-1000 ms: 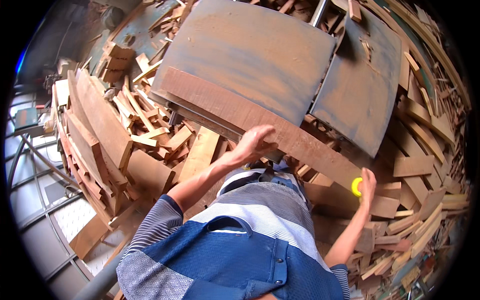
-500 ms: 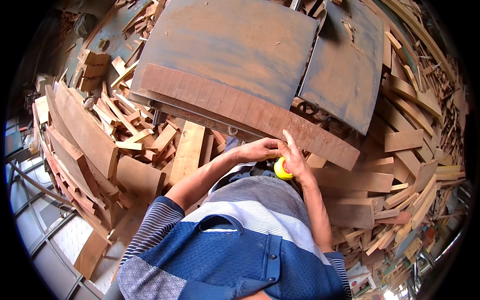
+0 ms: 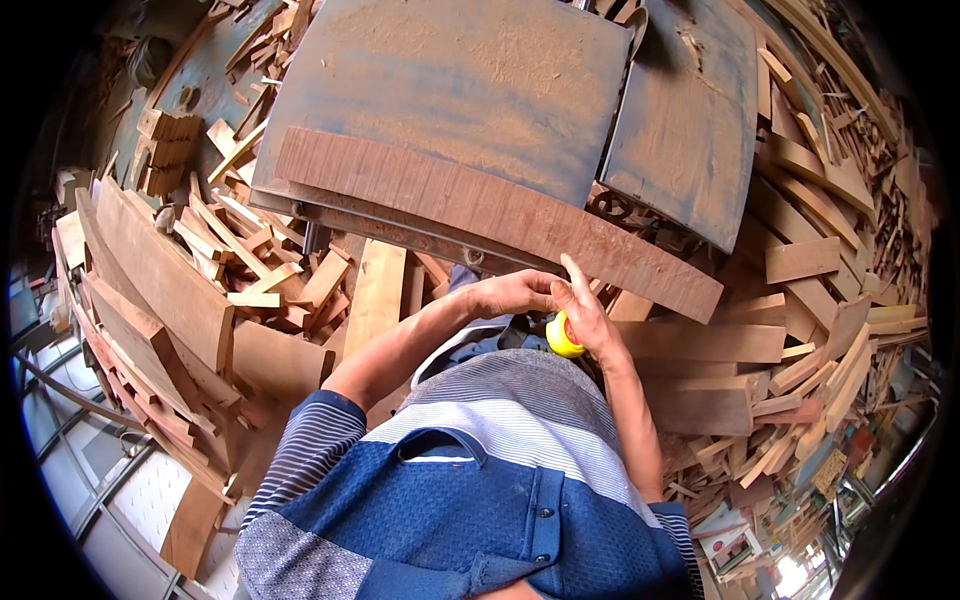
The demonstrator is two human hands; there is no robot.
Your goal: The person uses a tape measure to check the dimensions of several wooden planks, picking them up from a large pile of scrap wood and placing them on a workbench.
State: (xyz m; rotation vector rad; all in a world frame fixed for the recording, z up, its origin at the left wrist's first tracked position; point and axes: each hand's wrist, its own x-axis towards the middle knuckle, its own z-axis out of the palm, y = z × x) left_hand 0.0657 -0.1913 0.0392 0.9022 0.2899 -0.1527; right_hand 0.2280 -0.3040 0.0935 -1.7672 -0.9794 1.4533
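Note:
In front of my waist, my right hand (image 3: 592,320) grips a round yellow tape measure (image 3: 563,336) with a red patch; its index finger points up toward the board. My left hand (image 3: 515,292) meets the right hand's thumb, its fingers bent and pressed together. Whatever lies between those left fingertips is hidden. Just beyond both hands, a long reddish-brown wooden board (image 3: 450,205) lies along the near edge of a sawdust-covered metal machine table (image 3: 450,90). The board's right end sticks out past the table's edge.
Stacked planks (image 3: 165,275) rise on the left, beside a heap of loose offcuts (image 3: 265,255). More boards (image 3: 700,342) and scrap strips are piled to the right. A second metal table section (image 3: 690,130) sits across a narrow gap, with a handwheel (image 3: 610,205) beneath.
The view has shifted slightly, so the table and board sit a little differently. My hands stay together with the tape measure, almost unmoved.

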